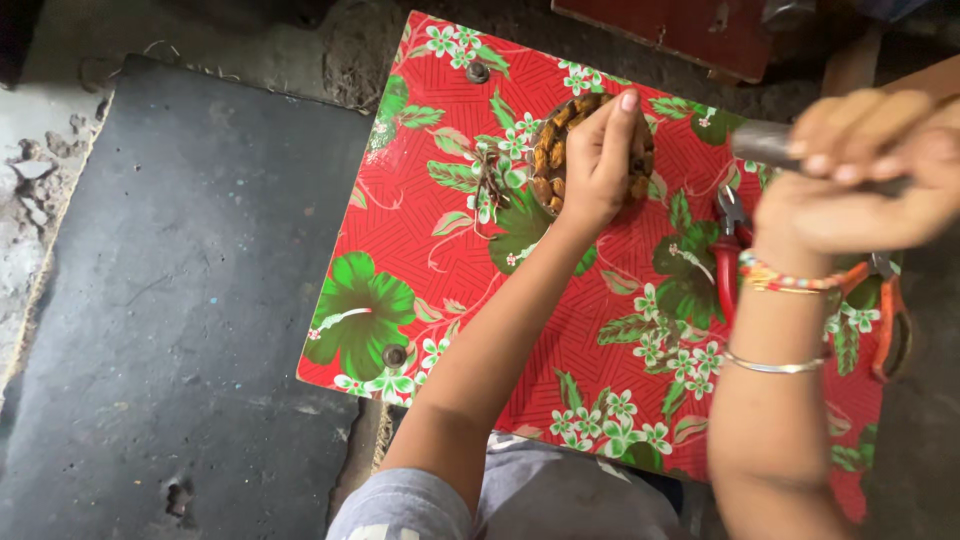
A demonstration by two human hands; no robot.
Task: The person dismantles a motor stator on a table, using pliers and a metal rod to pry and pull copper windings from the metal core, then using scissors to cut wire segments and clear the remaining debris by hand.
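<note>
Now | left hand reaching into the round bowl of brown pieces, fingers pinching shut to pick one | right hand gripping a hammer handle, raised above the floral counter | red pliers lying beneath

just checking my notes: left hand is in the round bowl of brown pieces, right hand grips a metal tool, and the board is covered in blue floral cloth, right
Not quite. The head view shows the board's floral cover is red with green leaves and white flowers, not blue. The rest holds: the left hand is at the round bowl of brown pieces, and the right hand grips a metal tool.
</note>
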